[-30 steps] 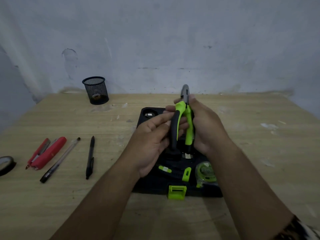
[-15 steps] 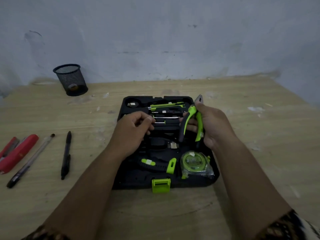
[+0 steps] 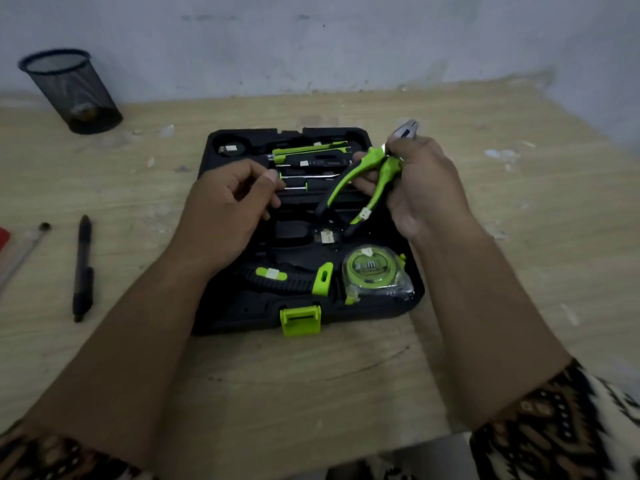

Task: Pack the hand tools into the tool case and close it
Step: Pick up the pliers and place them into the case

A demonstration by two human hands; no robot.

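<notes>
An open black tool case (image 3: pixel 239 317) with a green latch (image 3: pixel 300 319) lies on the wooden table. Inside are green-and-black screwdrivers (image 3: pixel 311 157) at the back, a black-and-green handled tool (image 3: pixel 284 277) at the front, and a green tape measure (image 3: pixel 372 270). My right hand (image 3: pixel 426 188) grips green-and-black pliers (image 3: pixel 356 181) near their head, above the case's right half, with the handles spread and pointing down-left. My left hand (image 3: pixel 225 216) hovers over the case's left half with curled fingers, holding nothing that I can see.
A black mesh pen cup (image 3: pixel 74 91) stands at the back left by the wall. A black pen (image 3: pixel 83 268) and a clear pen (image 3: pixel 24 251) lie left of the case, with a red object (image 3: pixel 3 233) at the left edge.
The pliers have come down from upright in both hands to my right hand alone, over the case. My left hand has let go and moved left. The view has shifted closer.
</notes>
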